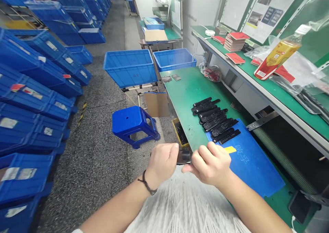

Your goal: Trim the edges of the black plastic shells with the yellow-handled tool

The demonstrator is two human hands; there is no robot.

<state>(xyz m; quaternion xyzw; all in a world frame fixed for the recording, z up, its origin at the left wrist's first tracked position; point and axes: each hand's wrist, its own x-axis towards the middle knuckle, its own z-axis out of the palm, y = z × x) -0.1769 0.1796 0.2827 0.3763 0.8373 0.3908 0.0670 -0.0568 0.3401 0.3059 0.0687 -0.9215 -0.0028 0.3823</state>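
Close to my body, a dark, glossy black plastic part point(184, 156) spans the gap between my two fists. My left hand point(164, 162) is closed around its left end and wears a dark cord bracelet. At its other end my right hand point(211, 164) is closed, with the thumb stretched along the near side. Much of the part is hidden by the fingers. Several long black plastic pieces point(212, 116) lie in a row on the green table point(185, 96), partly on a blue mat point(253, 161). A yellow strip point(230, 149) shows just beyond my right hand; whether I hold it I cannot tell.
A blue stool point(128, 121) and a yellow bin point(177, 130) stand left of the table. Blue crates point(130, 66) sit beyond it, with more stacked bins point(38, 85) along the left. The right shelf point(246, 65) carries a bottle point(280, 54) and red-topped stacks point(235, 41).
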